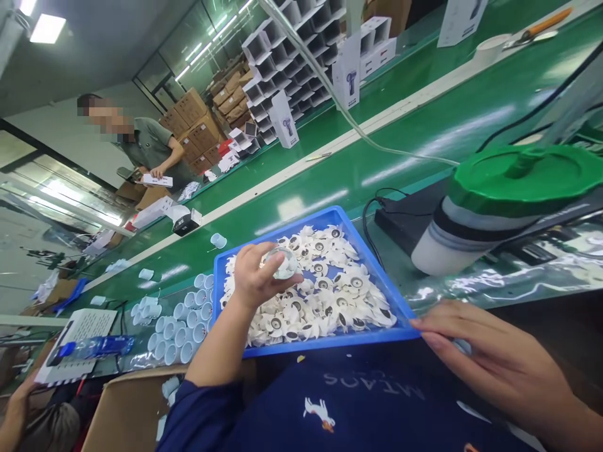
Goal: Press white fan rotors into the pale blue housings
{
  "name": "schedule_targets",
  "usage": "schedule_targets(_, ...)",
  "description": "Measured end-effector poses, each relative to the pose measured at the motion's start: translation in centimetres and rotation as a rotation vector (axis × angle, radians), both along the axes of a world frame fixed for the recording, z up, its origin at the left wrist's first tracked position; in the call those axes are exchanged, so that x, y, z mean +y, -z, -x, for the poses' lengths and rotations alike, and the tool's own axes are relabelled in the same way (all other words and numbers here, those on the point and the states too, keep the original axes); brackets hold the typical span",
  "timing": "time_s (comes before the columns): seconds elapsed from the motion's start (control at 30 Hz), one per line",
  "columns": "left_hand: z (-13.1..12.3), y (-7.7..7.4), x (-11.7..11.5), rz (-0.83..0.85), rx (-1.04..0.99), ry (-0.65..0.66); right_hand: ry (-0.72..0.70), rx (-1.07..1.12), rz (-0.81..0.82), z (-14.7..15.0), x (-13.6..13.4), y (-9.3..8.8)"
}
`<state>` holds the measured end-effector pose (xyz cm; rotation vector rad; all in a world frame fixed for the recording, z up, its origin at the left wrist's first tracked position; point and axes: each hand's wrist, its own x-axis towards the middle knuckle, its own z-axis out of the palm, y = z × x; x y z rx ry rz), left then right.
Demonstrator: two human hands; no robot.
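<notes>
My left hand (264,276) is closed around a round, cup-like piece (284,263) with a clear rim, held over a blue tray (346,220). Many small white fan impellers (306,311) with dark round hubs lie in the tray. My right hand (490,358) is at the tray's near right corner, thumb and forefinger together by the rim. A bit of a light-blue piece (463,345) shows between its fingers; the rest is hidden. To the left of the tray stand several light-blue cup-shaped housings (181,320).
A white jar with a green lid (522,176) stands at right beside cables. A water bottle (97,346) lies on papers at left. An open carton (125,408) with blue housings sits below. Across the green conveyor (311,169), a person (155,147) handles a white box near stacked boxes.
</notes>
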<state>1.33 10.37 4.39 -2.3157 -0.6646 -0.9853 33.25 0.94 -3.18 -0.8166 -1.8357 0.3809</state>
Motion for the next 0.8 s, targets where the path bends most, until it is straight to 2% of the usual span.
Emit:
schedule_targets(0.1, -0.2, 0.1, 0.6, 0.031, 0.021, -0.030, 0.026, 0.017, 0.026, -0.3, -0.3, 0.3)
schedule_targets(0.23, -0.2, 0.5, 1.2, 0.040, -0.079, 0.020, 0.015, 0.003, 0.084, -0.6, -0.6, 1.4)
schedule_targets(0.33, -0.1, 0.6, 1.3, 0.008, -0.020, 0.009, 0.010, 0.006, 0.118, -0.3, -0.7, 2.0)
schedule_targets(0.4, 0.1, 0.6, 1.3, 0.018, 0.010, -0.020, 0.028, 0.031, 0.111, 0.0, -0.6, 2.0)
schedule_targets(0.57, 0.6, 0.9, 1.2, 0.036, -0.091, -0.011, 0.025, 0.072, 0.096, 0.7, -0.3, 1.5)
schedule_targets(0.7, 0.9, 1.2, 1.1, 0.057, -0.030, -0.033, 0.033, 0.080, 0.099, 0.9, -0.2, 1.5)
schedule_targets(0.8, 1.1, 1.1, 1.1, 0.060, -0.068, -0.042, 0.027, 0.086, 0.123, 0.8, -0.2, 1.7)
